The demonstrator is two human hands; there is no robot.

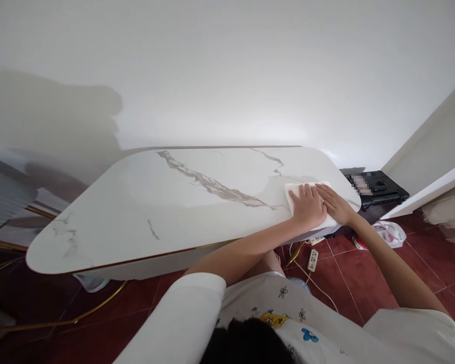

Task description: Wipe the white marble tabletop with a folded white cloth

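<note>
A white cloth [292, 191] lies on the right part of a white marble-patterned tabletop [144, 202], close to its front edge. My left hand [309, 206] rests on the cloth, palm down, fingers spread and slightly bent. Beside it, my right hand [336, 205] lies flat with fingers stretched out, their tips close to my left hand and over the cloth. Part of the cloth is hidden beneath both hands. Grey-brown veins run across the tabletop to the left of the hands.
A white wall [227, 76] rises behind the table. To the right stands a black case [382, 189]. On the red tiled floor [349, 273] are a power strip [313, 260] with a cable and a white plastic bag [392, 232]. A curved gold leg [94, 306] shows at lower left.
</note>
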